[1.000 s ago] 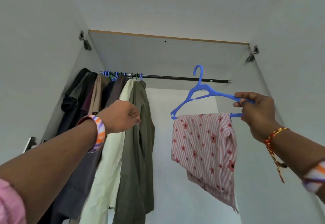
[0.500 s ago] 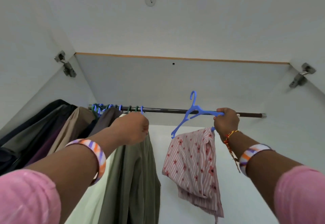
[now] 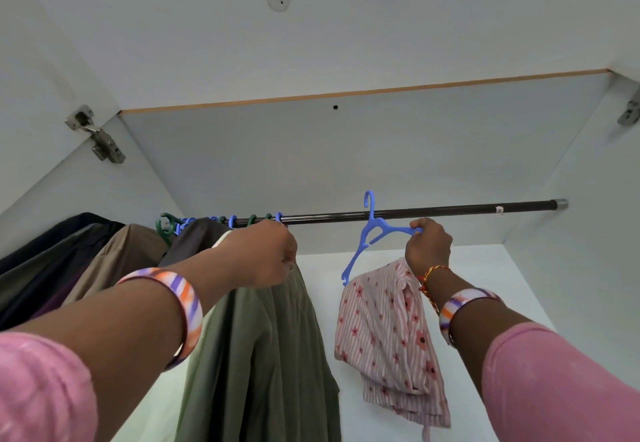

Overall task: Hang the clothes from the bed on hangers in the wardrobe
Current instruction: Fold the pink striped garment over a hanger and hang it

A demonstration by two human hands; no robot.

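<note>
One dark rod (image 3: 433, 211) inside white wardrobe (image 3: 346, 150)

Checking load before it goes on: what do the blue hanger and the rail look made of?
Blue hanger: moulded plastic by its look, uniform matte colour, thin flat ribs. Rail: probably metal, dark glossy tube with a silver end cap; the coating is unclear.

One blue hanger (image 3: 375, 233) in hand, one rail (image 3: 433, 213), two bangles (image 3: 187, 310), perhaps seven hung garments (image 3: 256, 355).

Dark wardrobe rail (image 3: 433, 212): blue and green hanger hooks (image 3: 232, 221) bunched left, hung garments (image 3: 256, 355) below; blue hanger (image 3: 375, 233) hook over rail at middle.
</note>
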